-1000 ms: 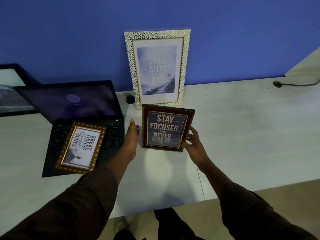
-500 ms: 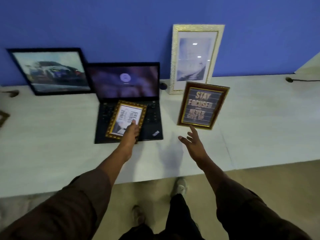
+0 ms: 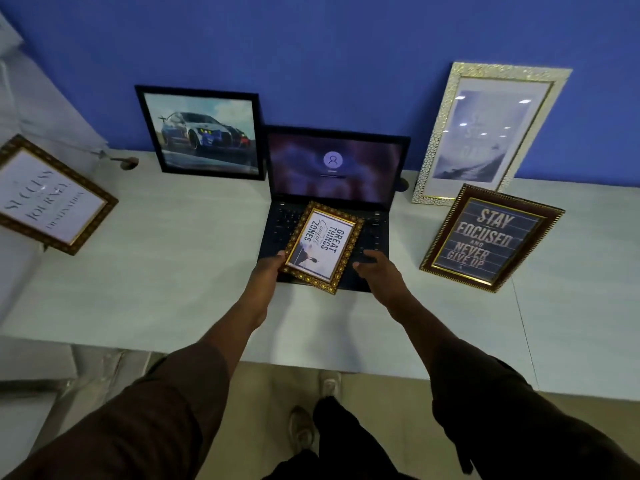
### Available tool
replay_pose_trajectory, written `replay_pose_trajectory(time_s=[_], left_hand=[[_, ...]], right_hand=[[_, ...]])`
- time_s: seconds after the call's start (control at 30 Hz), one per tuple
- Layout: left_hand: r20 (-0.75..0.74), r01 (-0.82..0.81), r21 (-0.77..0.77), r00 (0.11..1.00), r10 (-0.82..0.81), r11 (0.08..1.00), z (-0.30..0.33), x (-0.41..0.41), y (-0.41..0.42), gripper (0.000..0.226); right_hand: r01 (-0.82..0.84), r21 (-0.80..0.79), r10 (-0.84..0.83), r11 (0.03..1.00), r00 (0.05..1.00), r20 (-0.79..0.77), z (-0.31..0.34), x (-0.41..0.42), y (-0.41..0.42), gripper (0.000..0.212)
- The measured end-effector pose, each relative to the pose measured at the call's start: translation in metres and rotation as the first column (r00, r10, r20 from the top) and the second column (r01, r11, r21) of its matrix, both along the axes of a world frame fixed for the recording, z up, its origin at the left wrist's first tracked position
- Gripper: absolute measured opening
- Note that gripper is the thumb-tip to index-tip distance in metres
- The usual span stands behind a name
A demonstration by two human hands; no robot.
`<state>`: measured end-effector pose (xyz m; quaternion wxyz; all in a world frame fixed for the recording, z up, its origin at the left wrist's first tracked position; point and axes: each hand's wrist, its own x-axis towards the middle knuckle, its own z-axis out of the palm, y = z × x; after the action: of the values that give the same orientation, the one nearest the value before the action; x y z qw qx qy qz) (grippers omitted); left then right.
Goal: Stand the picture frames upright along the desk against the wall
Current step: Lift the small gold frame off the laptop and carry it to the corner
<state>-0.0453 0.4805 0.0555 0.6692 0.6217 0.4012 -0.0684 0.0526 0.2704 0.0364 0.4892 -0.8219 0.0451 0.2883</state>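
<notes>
While the fingers of the left hand [image 3: 268, 270] curled around the near left corner of the small gold frame [image 3: 322, 247], gripping its edge, the right hand [image 3: 375, 268] lay just beside the frame's right side with its fingers stretched loosely forward over the keys, holding nothing; whether they touched the frame could not be told. That small gold frame, lettered "Great Things" and turned askew, lay on the keyboard of the open laptop [image 3: 332, 188], its near corner overhanging the laptop's front edge. Both forearms reached in from dark brown sleeves [image 3: 166, 403] across the front of the pale desk [image 3: 156, 271]. To the right of the laptop the dark red frame [image 3: 491, 237] reading "Stay Focused and Never Give Up" stood tilted back on the desk, just in front of the tall white-and-gold frame [image 3: 485, 133], which leaned upright against the blue wall [image 3: 346, 46]. Left of the laptop screen, the black frame [image 3: 204, 133] with a car picture stood against the same wall. Far to the left, well apart from the others, a brown-and-gold frame [image 3: 48, 195] lettered "Success" sat tilted near the desk's end.
</notes>
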Motion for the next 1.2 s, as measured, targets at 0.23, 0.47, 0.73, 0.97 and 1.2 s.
replay_pose_trajectory(time_s=[0.23, 0.47, 0.73, 0.97, 1.2], left_hand=[[-0.211, 0.193, 0.132, 0.964, -0.163, 0.972, -0.03, 0.031, 0.017, 0.04], [-0.262, 0.205, 0.2, 0.953, -0.15, 0.958, -0.058, 0.054, 0.022, 0.05], [-0.271, 0.094, 0.163, 0.961, -0.047, 0.982, -0.048, 0.052, 0.028, 0.062], [-0.211, -0.031, 0.31, 0.972, 0.101, 0.95, -0.016, 0.039, 0.068, 0.056], [-0.088, 0.086, 0.434, 0.995, -0.053, 0.897, 0.016, -0.006, 0.116, 0.032]], right_hand=[[0.043, 0.009, -0.041, 0.999, 0.989, -0.143, -0.039, 0.036, 0.029, 0.055], [0.153, 0.029, -0.145, 0.988, 0.971, -0.192, -0.069, 0.049, 0.046, 0.052], [0.099, 0.209, -0.059, 0.973, 0.98, -0.19, -0.071, 0.059, 0.046, 0.025], [-0.272, 0.278, 0.293, 0.921, 0.956, -0.034, -0.026, 0.05, 0.048, 0.021], [-0.613, 0.185, 0.601, 0.768, 0.79, 0.12, 0.03, 0.043, 0.111, 0.022]])
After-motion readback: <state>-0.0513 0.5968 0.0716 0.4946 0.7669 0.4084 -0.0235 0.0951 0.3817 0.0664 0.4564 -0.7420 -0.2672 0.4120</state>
